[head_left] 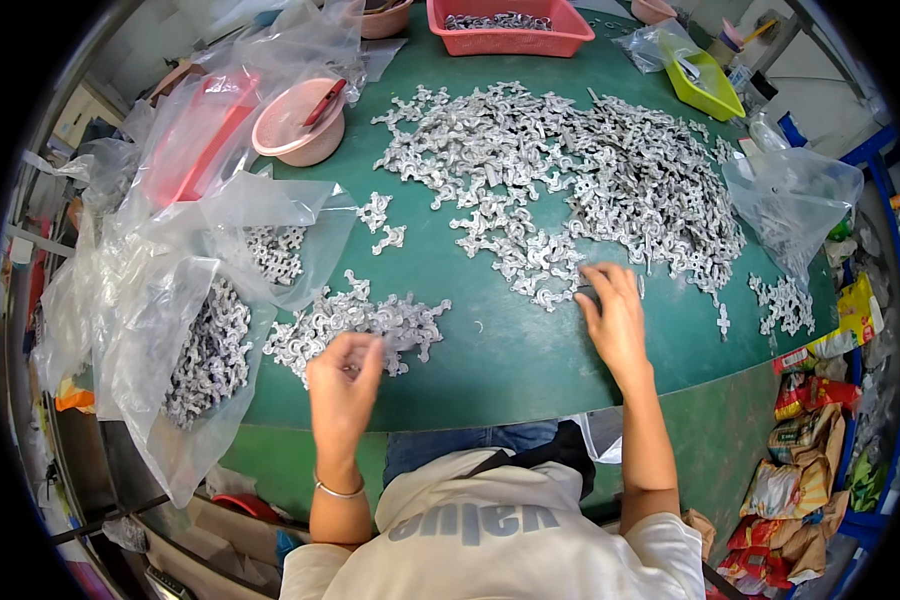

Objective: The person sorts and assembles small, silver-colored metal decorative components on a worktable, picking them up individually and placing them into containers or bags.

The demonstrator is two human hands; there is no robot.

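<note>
My left hand [344, 375] is at the near edge of a small heap of silvery metal castings [390, 325]. Its fingers are curled in and slightly blurred; what they hold, if anything, I cannot make out. At the lower edge of a big spread pile of similar lobed castings [510, 150], my right hand [616, 312] reaches with fingers stretched and thumb apart. Its fingertips come close to the nearest pieces, and I see nothing held in it. Two small clusters of castings [375, 212] lie between the heap and the pile.
Clear plastic bags with castings [210, 350] crowd the left side, near a pink bowl [300, 140] with a red-handled tool. A pink tray [510, 38] stands at the back, a yellow-green basket [708, 88] at back right. Another plastic bag [795, 205] lies by the right edge.
</note>
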